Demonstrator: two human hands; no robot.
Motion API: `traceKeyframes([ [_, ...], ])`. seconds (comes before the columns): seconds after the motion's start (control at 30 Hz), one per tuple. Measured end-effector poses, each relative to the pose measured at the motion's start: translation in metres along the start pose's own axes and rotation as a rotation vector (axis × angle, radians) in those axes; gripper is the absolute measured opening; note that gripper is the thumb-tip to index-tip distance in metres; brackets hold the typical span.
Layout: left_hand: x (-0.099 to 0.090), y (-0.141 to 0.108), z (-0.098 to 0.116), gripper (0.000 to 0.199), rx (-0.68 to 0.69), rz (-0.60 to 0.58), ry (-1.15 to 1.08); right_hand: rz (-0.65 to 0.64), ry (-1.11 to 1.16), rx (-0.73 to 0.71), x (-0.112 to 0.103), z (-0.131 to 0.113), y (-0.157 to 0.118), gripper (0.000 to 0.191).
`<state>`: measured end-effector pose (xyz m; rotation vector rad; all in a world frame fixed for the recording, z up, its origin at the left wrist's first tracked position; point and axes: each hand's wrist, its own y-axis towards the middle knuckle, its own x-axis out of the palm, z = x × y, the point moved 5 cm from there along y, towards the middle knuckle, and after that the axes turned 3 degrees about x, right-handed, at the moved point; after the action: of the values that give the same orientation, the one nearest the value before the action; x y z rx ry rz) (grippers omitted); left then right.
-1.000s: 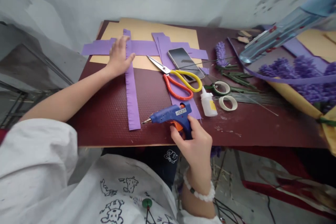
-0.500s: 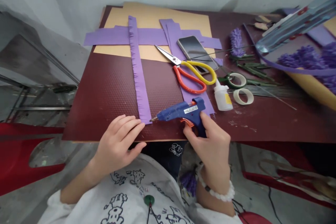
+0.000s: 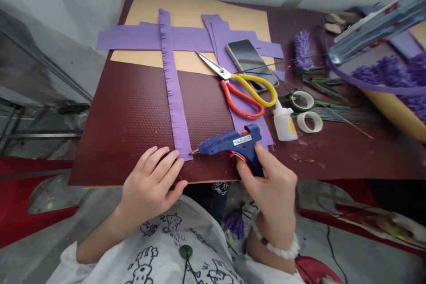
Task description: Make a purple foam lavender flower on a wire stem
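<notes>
A fringed purple strip (image 3: 172, 84) runs lengthwise from the crossing purple strips down to the table's front edge, its cuts along the left side. My left hand (image 3: 151, 182) lies palm down with fingers spread, fingertips touching the strip's lower left corner. In my right hand (image 3: 271, 182) is a blue glue gun (image 3: 226, 141), gripped by its handle, a finger near the orange trigger. Its metal nozzle points left at the strip's lower right corner. Scissors (image 3: 244, 89) with red and yellow handles rest above the glue gun, across a purple strip and next to a phone (image 3: 251, 63).
A white glue bottle (image 3: 284, 123), green tape (image 3: 302, 100) and a cream tape roll (image 3: 309, 122) stand right of the glue gun. Purple flowers (image 3: 302, 49) with green stems lie behind them. Tan paper (image 3: 133, 58) is at the back. Red stools flank the dark red table (image 3: 123, 115).
The camera view has shifted slightly, so the table's far side sits higher in the picture. The glue gun's nozzle remains beside the strip's lower corner, and both hands keep nearly the same pose.
</notes>
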<state>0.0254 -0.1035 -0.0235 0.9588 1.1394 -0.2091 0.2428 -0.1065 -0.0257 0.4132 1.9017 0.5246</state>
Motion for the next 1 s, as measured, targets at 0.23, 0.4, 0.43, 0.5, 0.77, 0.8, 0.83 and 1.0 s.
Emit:
traceKeyframes([
  [0.23, 0.001, 0.002, 0.001, 0.032, 0.009, -0.044, -0.032, 0.024, 0.019, 0.004, -0.001, 0.004, -0.002, 0.024],
  [0.4, 0.002, 0.003, 0.000, 0.032, -0.009, -0.051, -0.032, -0.008, 0.015, 0.052, 0.000, 0.005, -0.001, 0.023],
  [0.43, 0.002, 0.003, 0.000, 0.033, -0.009, -0.050, -0.031, -0.023, 0.010, 0.071, 0.001, 0.005, -0.001, 0.022],
  [0.5, 0.002, 0.003, 0.000, 0.035, -0.008, -0.053, -0.030, -0.044, -0.001, 0.103, 0.003, 0.004, 0.000, 0.026],
  [0.77, 0.001, 0.002, 0.000, 0.033, -0.008, -0.055, -0.022, -0.058, -0.069, 0.222, 0.006, -0.001, 0.003, 0.058],
  [0.8, 0.001, 0.002, 0.000, 0.033, -0.008, -0.054, -0.021, -0.061, -0.079, 0.248, 0.007, 0.000, 0.003, 0.054],
  [0.83, 0.001, 0.002, 0.000, 0.033, -0.007, -0.053, -0.020, -0.066, -0.083, 0.276, 0.008, 0.001, 0.002, 0.049],
  [1.0, 0.001, 0.002, 0.000, 0.034, -0.007, -0.048, -0.016, -0.106, -0.045, 0.407, 0.009, 0.007, 0.001, 0.036],
])
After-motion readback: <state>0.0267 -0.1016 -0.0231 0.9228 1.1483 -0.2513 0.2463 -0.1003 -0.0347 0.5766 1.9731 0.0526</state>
